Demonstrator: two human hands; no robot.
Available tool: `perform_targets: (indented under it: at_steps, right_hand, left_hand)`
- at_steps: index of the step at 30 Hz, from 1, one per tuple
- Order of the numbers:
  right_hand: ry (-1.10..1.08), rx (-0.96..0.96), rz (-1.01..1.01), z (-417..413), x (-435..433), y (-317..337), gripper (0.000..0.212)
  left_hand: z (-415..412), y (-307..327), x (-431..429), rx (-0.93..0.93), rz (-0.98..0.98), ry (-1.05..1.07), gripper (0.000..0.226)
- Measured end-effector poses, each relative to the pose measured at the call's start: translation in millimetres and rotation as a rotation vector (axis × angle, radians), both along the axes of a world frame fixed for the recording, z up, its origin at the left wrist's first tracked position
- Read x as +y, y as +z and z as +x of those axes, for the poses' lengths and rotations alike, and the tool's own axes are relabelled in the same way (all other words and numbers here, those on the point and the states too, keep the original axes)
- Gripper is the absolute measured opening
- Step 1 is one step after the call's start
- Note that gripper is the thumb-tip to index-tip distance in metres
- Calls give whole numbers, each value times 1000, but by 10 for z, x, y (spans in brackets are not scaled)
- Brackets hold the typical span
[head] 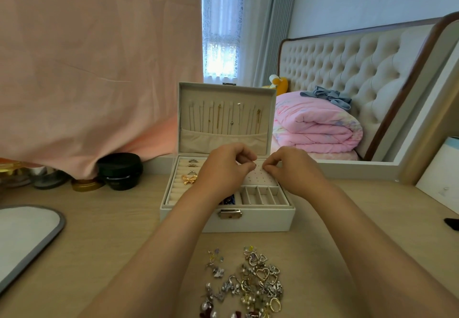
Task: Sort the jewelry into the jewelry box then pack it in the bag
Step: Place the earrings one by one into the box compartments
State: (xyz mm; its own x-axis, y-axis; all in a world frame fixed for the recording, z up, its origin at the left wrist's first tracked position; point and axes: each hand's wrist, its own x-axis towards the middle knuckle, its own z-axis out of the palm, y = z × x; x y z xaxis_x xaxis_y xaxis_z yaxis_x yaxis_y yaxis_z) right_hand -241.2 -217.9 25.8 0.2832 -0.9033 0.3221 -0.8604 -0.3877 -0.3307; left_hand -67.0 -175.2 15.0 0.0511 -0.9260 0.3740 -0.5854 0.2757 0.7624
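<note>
Bedroom bench point(323, 218), jewelry box point(260, 218) open.
Left hand point(223, 168) and right hand point(293, 168) pinch a small piece point(255, 166) just above its perforated panel point(260, 177).

Soft daylight thru window point(221, 61), glare there, edges bent w/ wide-angle warp.

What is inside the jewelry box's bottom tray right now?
Silver rings and a gold bow ring sit in the left rolls; front-right slots look bare. The left hand and right hand hide the middle.
</note>
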Motion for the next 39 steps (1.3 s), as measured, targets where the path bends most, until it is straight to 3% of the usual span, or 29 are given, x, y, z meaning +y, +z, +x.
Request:
perform_targets:
  at_steps: [3, 8, 15, 20, 24, 26, 31, 39]
  right_hand:
    - [18, -177, 22, -13, -29, -15, 11]
    - [253, -537, 112, -51, 96, 172, 17]
    - [275, -626, 105, -64, 133, 175, 14]
    - [233, -539, 79, -131, 66, 118, 6]
    - [50, -255, -1, -178, 21, 27, 7]
    - [22, -110, -37, -174, 42, 6, 7]
    - [31, 46, -129, -126, 38, -23, 10]
    - [83, 114, -139, -90, 33, -58, 10]
  left_hand:
    - [-5, 18, 10, 43, -12, -4, 10]
    - [-35, 69, 21, 170, -23, -8, 10]
    - [-91, 122, 67, 269, 22, -28, 13]
    - [-120, 105, 85, 176, 42, -77, 11]
    - [-104, 76, 117, -422, 33, 3, 30]
    - [-99, 75, 128, -564, 45, -14, 35]
    - [-96, 44, 109, -617, 112, -74, 42]
    - [-81, 37, 98, -617, 131, -88, 44]
